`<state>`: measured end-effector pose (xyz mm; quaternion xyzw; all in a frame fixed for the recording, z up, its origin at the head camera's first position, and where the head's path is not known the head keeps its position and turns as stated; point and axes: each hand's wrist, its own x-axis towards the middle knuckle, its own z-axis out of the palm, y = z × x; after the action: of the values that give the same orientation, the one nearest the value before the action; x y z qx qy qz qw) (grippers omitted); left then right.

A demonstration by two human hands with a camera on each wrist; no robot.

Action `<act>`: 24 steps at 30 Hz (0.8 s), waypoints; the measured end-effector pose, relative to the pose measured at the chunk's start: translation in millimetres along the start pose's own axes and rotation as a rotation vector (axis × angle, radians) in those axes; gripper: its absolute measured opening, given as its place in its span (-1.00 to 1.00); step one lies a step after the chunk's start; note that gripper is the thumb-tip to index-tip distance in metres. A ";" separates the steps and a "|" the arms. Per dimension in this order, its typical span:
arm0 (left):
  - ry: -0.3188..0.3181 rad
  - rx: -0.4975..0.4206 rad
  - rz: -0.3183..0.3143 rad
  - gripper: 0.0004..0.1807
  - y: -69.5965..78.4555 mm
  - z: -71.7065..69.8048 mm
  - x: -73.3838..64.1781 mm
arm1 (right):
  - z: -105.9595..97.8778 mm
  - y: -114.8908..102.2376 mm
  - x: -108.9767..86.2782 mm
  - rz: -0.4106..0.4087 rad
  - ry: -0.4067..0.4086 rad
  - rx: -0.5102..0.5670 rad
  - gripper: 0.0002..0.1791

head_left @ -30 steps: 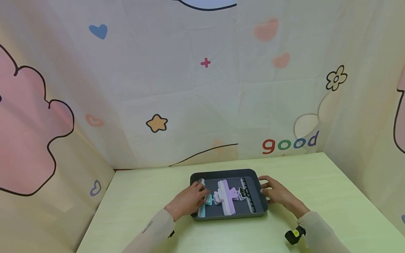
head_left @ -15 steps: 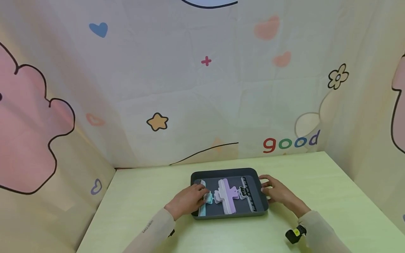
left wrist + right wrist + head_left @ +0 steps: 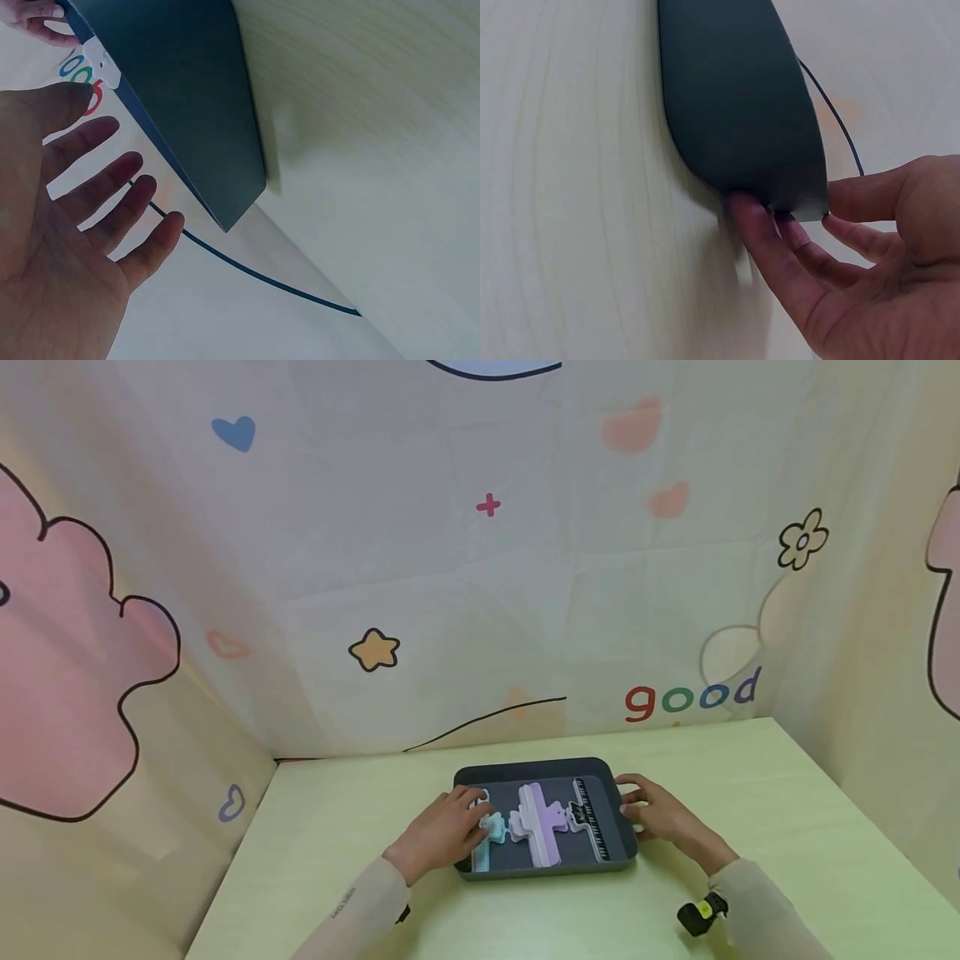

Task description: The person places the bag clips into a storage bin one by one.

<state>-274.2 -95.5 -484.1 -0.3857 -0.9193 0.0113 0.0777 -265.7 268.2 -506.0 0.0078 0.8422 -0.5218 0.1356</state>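
A dark grey tray (image 3: 510,861) stands on the table with three wide clips lying in a row inside it. My left hand (image 3: 440,833) hovers at the tray's left end, partly covering the turquoise clip (image 3: 492,828). In the left wrist view, that hand (image 3: 82,225) has loose, spread fingers with nothing between them. A lilac clip (image 3: 540,827) lies in the middle, and a clear clip with a black striped edge (image 3: 588,821) lies on the right. At the tray's right end, my right hand (image 3: 663,817) holds the wall, thumb at the rim and fingertips lower down.
The pale green table (image 3: 337,827) extends around the tray. A patterned cloth backdrop (image 3: 420,568) rises behind the table and on both sides. A small black device (image 3: 699,914) sits at the right wrist.
The left hand has lifted slightly and drawn back to the left, uncovering more of the turquoise clip. The right hand and the tray stay nearly as they were.
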 end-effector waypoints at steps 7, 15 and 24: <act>0.000 -0.034 -0.031 -0.64 -0.9 -2.5 -3.4 | -1.4 1.2 -1.4 -0.001 -0.004 0.009 -0.43; 0.024 -0.036 -0.074 -0.61 -4.4 -7.1 -5.0 | -2.9 1.3 1.5 -0.019 -0.017 0.021 -0.42; 0.021 -0.067 -0.117 -0.55 -3.3 -5.4 -9.6 | -2.8 6.5 1.4 -0.012 0.003 -0.017 -0.43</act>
<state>-269.2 -104.8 -479.8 -0.3339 -0.9392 -0.0282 0.0749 -266.7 273.4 -510.8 0.0024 0.8467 -0.5156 0.1315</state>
